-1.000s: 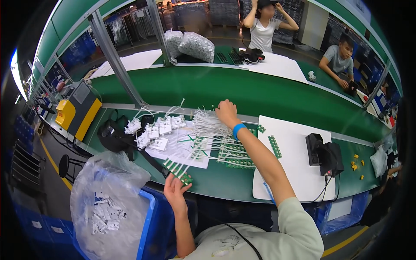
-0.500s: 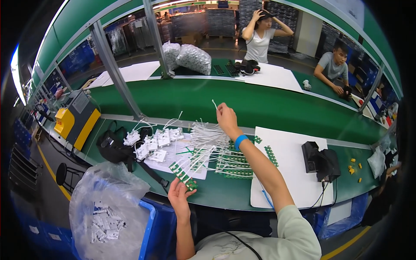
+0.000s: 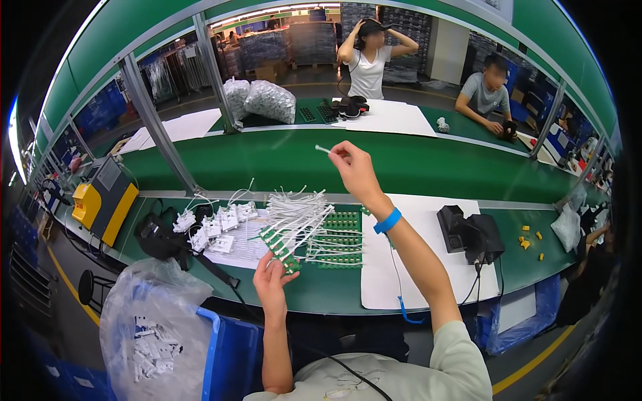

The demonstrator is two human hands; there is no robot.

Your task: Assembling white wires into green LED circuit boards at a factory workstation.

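Observation:
My left hand [image 3: 271,286] is closed on the lower end of a strip of small green circuit boards [image 3: 289,263], with white cables running up from it toward the pile. Raised above the bench's back edge, my right hand [image 3: 353,168] pinches a white cable [image 3: 322,148] near its end, which points left; the rest of that cable is hard to make out. Between and below my hands lies a bundle of white cables [image 3: 299,204]. More green circuit board panels [image 3: 341,229], several with cables attached, lie right of the held strip.
White plastic parts [image 3: 215,224] with cables lie left on white paper. Beyond are a black bag [image 3: 160,234] and a yellow-grey machine [image 3: 107,200]. Right, a black device [image 3: 478,235] stands on a white sheet [image 3: 394,281]. A blue bin [image 3: 231,347] stands below left. Two people are across the bench.
The view has shifted, so the bench appears further left. My right hand still pinches a cable, its end now tilted leftward. My left hand keeps hold of the circuit board strip.

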